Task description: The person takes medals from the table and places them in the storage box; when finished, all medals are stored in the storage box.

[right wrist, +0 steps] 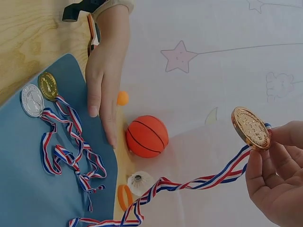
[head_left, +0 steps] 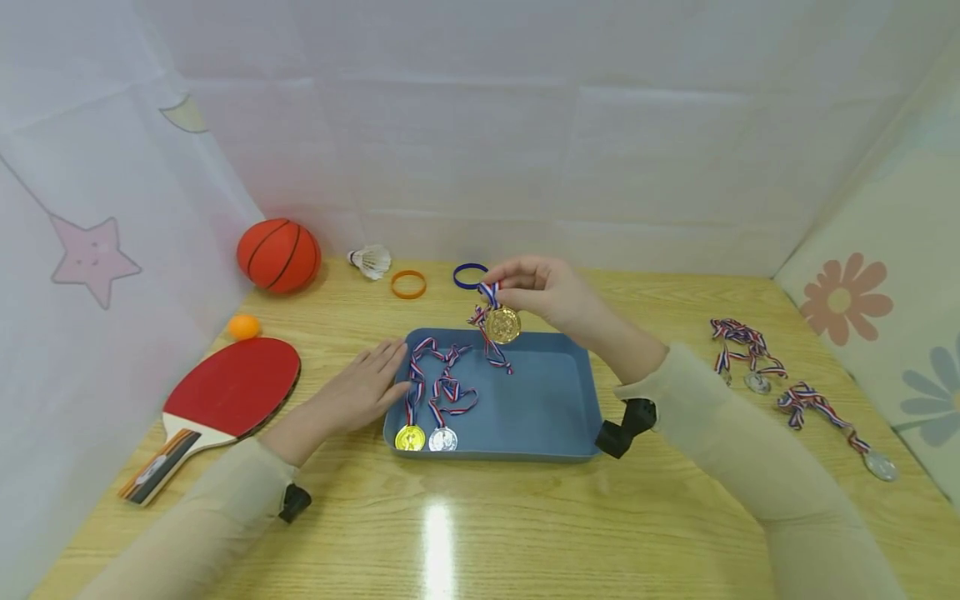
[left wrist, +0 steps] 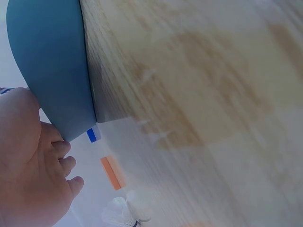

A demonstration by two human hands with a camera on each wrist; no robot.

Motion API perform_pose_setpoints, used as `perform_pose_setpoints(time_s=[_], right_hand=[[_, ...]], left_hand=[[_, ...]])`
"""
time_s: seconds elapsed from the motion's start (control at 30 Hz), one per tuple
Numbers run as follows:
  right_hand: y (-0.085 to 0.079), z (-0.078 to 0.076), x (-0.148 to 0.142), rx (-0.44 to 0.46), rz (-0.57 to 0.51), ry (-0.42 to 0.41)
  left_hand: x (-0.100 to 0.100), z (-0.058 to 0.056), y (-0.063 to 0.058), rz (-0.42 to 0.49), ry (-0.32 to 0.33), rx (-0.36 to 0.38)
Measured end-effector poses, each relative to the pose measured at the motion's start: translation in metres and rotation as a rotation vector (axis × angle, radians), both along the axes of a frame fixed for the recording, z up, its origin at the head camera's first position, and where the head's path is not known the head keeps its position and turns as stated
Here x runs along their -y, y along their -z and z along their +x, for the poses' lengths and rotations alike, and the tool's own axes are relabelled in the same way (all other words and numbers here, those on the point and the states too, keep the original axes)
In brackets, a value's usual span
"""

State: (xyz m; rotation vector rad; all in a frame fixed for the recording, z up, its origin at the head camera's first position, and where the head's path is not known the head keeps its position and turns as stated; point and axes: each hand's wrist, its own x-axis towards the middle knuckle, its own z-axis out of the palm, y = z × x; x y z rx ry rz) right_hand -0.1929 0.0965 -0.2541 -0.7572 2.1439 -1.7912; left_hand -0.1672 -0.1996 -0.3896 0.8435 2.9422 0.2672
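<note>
My right hand (head_left: 551,296) pinches a gold medal (head_left: 502,325) near the top of its red, white and blue ribbon, above the back rim of a blue-grey tray (head_left: 532,400). In the right wrist view the held medal (right wrist: 250,127) faces the camera, and its ribbon trails down toward the tray. My left hand (head_left: 367,387) lies with extended fingers along the tray's left rim; the left wrist view shows those fingers against the tray's outer wall (left wrist: 52,61). Inside the tray at left, a gold medal (head_left: 410,438) sits beside a silver medal (head_left: 443,439), their ribbons stretched toward the back.
More ribboned medals lie at right, including two silver ones (head_left: 757,382) (head_left: 880,466). At left are a table tennis paddle (head_left: 232,387), an orange ball (head_left: 243,327) and a small basketball (head_left: 279,256). A shuttlecock (head_left: 371,262), orange wristband (head_left: 408,285) and blue wristband (head_left: 467,276) lie behind the tray.
</note>
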Motion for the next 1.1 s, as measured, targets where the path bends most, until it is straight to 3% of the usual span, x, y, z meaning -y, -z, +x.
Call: perform_pose_setpoints(time_s=[0.3,0.43,0.77,1.1], right_hand=[[-0.004,0.010,-0.005,-0.015,-0.033,-0.024],[0.002,0.011,-0.005,-0.004,-0.016,-0.044],[0.034,0.002,0.000,0.060,0.049,-0.019],[0.085,0.004,0.009,0.121,0.170,-0.061]], left_hand=[[0.000,0.000,-0.001,-0.002,0.000,0.001],[0.000,0.000,0.000,0.001,-0.003,-0.001],[0.001,-0.001,0.003,0.005,0.008,-0.027],[0.000,-0.002,0.003,0.007,0.006,-0.025]])
